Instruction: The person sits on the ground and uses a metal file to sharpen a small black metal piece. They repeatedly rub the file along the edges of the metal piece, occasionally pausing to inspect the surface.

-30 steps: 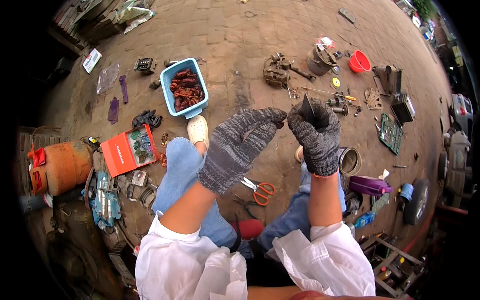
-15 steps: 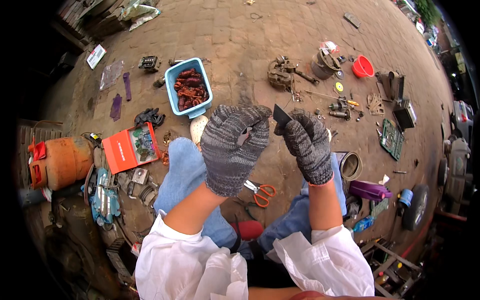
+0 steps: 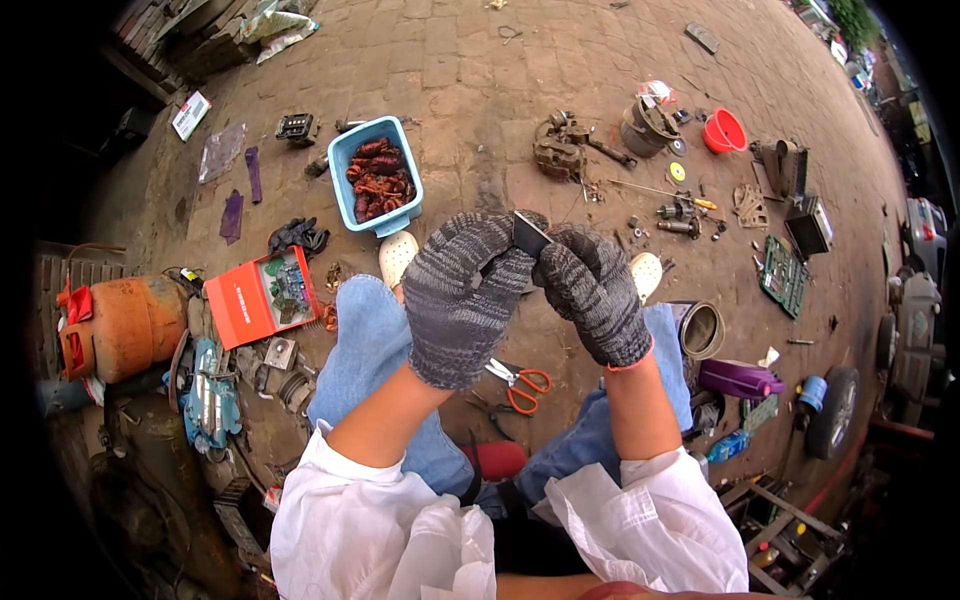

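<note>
My left hand and my right hand wear grey knit gloves and meet in front of my knees, both pinching a small, dark, flat piece with a pale edge, tilted between the fingertips. Below them on the brick floor lie orange-handled scissors and dark pliers. Just beyond my hands are my cream clogs and a blue tub of reddish-brown coiled material, too indistinct to name.
An orange gas cylinder and open orange box lie at the left. Greasy parts, a red bucket, a green tool case, a purple container and a tyre are at the right.
My right hand has shifted down and left with the flat piece, and my left hand's fingertips have closed onto it. The piece has turned from upright to tilted.
</note>
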`<act>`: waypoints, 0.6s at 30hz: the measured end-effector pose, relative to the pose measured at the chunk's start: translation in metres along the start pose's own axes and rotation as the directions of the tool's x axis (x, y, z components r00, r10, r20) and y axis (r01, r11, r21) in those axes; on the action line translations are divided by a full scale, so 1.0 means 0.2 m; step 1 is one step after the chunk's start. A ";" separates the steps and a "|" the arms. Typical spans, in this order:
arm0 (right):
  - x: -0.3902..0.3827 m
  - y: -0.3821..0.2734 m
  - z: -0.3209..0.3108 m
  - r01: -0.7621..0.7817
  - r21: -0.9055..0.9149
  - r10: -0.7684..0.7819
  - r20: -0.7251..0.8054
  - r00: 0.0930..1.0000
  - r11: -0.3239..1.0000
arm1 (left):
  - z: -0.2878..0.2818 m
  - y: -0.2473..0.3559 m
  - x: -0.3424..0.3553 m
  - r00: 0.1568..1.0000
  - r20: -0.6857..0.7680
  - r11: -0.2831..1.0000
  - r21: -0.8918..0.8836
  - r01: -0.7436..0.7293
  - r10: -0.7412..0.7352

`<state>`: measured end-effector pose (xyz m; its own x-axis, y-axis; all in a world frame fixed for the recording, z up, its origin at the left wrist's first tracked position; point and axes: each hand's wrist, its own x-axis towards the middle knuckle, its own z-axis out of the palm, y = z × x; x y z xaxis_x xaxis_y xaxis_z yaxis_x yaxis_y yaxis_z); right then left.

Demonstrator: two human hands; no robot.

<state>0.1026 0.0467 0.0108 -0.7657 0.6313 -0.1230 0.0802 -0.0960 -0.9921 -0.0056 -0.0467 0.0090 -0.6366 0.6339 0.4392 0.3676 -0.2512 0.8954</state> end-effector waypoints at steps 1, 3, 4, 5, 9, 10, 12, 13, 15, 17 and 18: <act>0.00 -0.01 0.00 -0.005 0.001 0.005 -0.004 1.000 1.000 | 0.00 0.00 0.00 1.000 -0.001 1.000 -0.015 0.021 -0.021; -0.01 -0.03 0.00 -0.015 0.004 0.015 -0.013 1.000 1.000 | 0.00 -0.01 -0.01 0.998 -0.001 0.997 -0.039 0.064 -0.064; -0.01 -0.03 0.01 0.000 -0.003 0.000 -0.019 1.000 1.000 | 0.00 -0.01 -0.01 0.996 -0.004 0.995 -0.048 0.085 -0.085; 0.00 -0.03 0.01 0.015 -0.011 -0.015 -0.025 1.000 1.000 | -0.01 -0.01 -0.01 0.996 -0.002 0.996 -0.028 0.084 -0.084; -0.01 -0.02 0.03 0.035 0.027 -0.032 -0.098 0.995 0.999 | -0.03 -0.06 -0.03 0.999 0.015 0.999 0.032 0.037 -0.038; -0.01 -0.03 0.03 0.035 0.008 -0.034 -0.096 0.995 0.999 | -0.03 -0.06 -0.03 1.000 0.023 0.999 0.042 0.017 -0.018; 0.00 -0.04 0.03 0.036 -0.028 -0.038 -0.090 0.995 0.999 | -0.02 -0.03 -0.01 0.975 0.038 0.973 -0.066 0.223 -0.221; 0.01 -0.03 0.02 0.042 -0.025 -0.044 -0.089 0.995 0.999 | -0.02 -0.01 0.00 0.946 0.055 0.939 -0.119 0.322 -0.318; 0.01 -0.01 0.02 0.056 -0.018 -0.057 -0.085 0.995 0.998 | -0.01 -0.03 0.00 0.949 0.058 0.944 -0.099 0.314 -0.310; 0.01 -0.02 0.03 0.068 -0.037 -0.072 -0.102 0.992 0.997 | -0.01 -0.03 -0.01 0.947 0.061 0.942 -0.101 0.320 -0.315; 0.01 -0.03 0.04 0.075 -0.046 -0.079 -0.110 0.991 0.996 | -0.01 -0.03 -0.01 0.944 0.063 0.938 -0.113 0.328 -0.323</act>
<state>0.0954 0.0436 0.0164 -0.6951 0.7174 -0.0458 0.0523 -0.0130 -0.9985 -0.0086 -0.0478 0.0037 -0.6774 0.7257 0.1207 0.0591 -0.1099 0.9922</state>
